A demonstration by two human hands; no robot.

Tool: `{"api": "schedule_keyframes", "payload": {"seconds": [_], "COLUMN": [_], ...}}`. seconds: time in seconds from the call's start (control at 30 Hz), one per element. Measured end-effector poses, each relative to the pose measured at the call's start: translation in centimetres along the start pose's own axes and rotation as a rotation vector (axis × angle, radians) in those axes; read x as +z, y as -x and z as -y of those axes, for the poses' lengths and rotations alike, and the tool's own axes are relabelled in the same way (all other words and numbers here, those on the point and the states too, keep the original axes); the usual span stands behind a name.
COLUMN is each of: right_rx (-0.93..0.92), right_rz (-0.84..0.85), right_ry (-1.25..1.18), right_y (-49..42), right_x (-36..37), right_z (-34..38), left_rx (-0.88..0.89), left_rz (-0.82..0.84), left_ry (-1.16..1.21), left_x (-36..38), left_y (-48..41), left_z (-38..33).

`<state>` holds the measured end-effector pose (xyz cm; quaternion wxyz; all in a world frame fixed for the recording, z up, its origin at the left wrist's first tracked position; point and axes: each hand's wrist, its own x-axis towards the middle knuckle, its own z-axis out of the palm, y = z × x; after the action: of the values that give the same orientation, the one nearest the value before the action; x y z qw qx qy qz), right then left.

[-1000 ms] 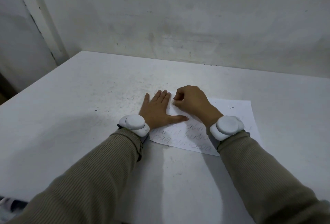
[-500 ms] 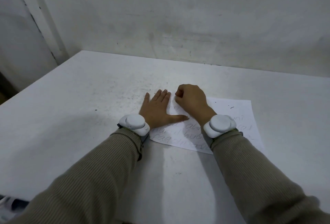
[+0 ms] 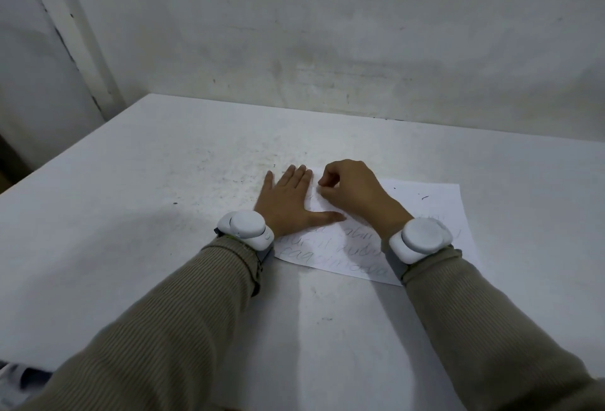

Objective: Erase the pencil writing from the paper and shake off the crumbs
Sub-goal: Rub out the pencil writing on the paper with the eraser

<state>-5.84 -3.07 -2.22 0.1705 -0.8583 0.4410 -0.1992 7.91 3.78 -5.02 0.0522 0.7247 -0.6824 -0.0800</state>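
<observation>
One desk [image 3: 131, 214] carries one sheet of paper [image 3: 435, 214], which lies flat just to the 3 o'clock side of the view's middle. Two hands work on it. The left hand [image 3: 288, 204] lies on the sheet's 9 o'clock edge, its grip released and fingers straight, likely pinning the paper so rubbing cannot drag it. The right hand [image 3: 353, 194] sits toward 12 o'clock on the sheet, its grip clenched and fingertips pinched down at the paper, probably on an eraser, though the eraser itself is hidden. Each wrist wears a white band [image 3: 245, 229], two in all. About three lines of pencil writing [image 3: 343, 253] remain toward 6 o'clock. A few dark crumbs [image 3: 422, 196] lie near 1 o'clock.
</observation>
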Motion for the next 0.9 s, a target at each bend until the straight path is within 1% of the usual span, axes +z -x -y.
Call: {"api": "schedule_keyframes", "payload": {"seconds": [0.1,0.23,0.3,0.37,0.43,0.6,0.77,0.9], "right_rx": [0.016,0.065,0.043,0.008,0.012,0.057,0.011,0.070], "right_rz": [0.009,-0.087,-0.076,-0.027,0.002,-0.096,-0.008,-0.071], "right_ry": [0.023,0.071,0.035,0.001,0.003,0.126,0.040,0.104], "right_y": [-0.1,-0.6,-0.2,0.4,0.4,-0.4,0.6,0.1], "right_x": [-0.7,-0.3,0.1,0.0,-0.6,-0.5,-0.9,-1.3], "right_z": [-0.6,-0.2,0.0,-0.2,-0.6,-0.6,-1.2,-1.6], "left_rx": [-0.001,-0.004,-0.003,-0.003,0.000,-0.002,0.001,0.007], "left_rz": [0.010,0.009,0.006,0.007,0.013,0.011,0.006,0.006], "left_ry": [-0.009,-0.006,-0.001,-0.004,-0.009,0.000,-0.010,-0.019], "left_x": [0.0,-0.1,0.0,0.1,0.1,0.0,0.1,0.0], "left_y": [0.1,0.1,0.0,0.0,0.0,0.0,-0.1,-0.1], "left_z": [0.0,-0.1,-0.1,0.0,0.0,0.0,0.1,0.1]}}
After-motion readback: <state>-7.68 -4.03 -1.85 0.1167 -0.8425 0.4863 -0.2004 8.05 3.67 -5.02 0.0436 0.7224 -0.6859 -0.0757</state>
